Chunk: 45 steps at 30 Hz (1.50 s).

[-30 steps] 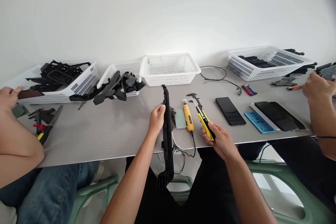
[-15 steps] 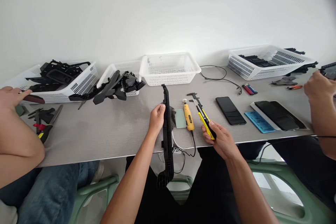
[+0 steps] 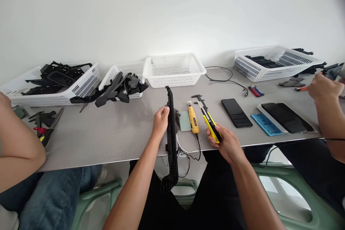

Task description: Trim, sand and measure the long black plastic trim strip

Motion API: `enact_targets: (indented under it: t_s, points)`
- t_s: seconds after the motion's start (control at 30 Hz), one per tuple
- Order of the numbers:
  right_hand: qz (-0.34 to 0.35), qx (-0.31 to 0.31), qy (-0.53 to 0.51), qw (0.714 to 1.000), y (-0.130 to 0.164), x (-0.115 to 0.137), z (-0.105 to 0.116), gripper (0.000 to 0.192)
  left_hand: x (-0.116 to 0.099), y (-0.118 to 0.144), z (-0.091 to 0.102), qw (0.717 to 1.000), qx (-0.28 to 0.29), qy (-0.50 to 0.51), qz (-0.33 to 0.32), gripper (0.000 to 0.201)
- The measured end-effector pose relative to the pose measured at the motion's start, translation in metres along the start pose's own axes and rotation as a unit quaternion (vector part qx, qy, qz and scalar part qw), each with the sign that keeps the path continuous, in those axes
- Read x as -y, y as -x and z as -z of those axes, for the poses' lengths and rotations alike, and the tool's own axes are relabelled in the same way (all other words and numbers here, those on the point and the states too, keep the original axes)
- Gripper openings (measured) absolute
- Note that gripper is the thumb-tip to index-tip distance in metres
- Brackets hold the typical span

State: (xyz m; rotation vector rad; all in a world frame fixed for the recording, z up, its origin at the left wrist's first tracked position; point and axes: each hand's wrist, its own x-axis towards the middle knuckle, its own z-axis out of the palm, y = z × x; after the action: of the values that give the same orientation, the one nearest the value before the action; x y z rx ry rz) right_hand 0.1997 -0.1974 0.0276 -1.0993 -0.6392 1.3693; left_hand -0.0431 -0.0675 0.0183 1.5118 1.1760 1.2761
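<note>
Left hand [image 3: 161,121] closed around the long black plastic strip [image 3: 171,140], gripping its upper half from the left side. Strip standing on edge across the near rim of the tabletop [image 3: 107,136], lower end hanging off over the lap. Right hand [image 3: 225,143] well to the right of the strip, clenched on a yellow utility knife [image 3: 211,126], blade end pointing away. Yellow pen-shaped tool [image 3: 193,120] and grey pad [image 3: 185,121] just right of the strip, between it and the knife. Empty-looking white basket [image 3: 174,69] beyond the strip's far tip.

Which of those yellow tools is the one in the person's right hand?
Start at the empty white basket mid-table and come towards the grey table's near edge. The right hand grips a yellow-and-black utility knife; unlike the yellow corded tool beside it, it is held.
</note>
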Motion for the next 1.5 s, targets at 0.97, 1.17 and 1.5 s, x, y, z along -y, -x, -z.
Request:
enact_targets:
  t_s: [0.97,1.17,1.5]
  points:
    - [-0.005,-0.006,0.001,1.000,0.002,0.003,-0.002,0.014,-0.001,0.001,0.001,1.000,0.000,0.000,0.001,0.054]
    - [0.001,-0.007,0.006,1.000,0.002,0.004,-0.003,0.019,-0.001,0.001,0.001,1.000,-0.002,-0.001,0.002,0.055]
    - [0.070,-0.034,0.126,0.989,-0.003,-0.015,-0.011,0.060,0.000,-0.001,0.000,1.000,-0.001,-0.006,0.001,0.055]
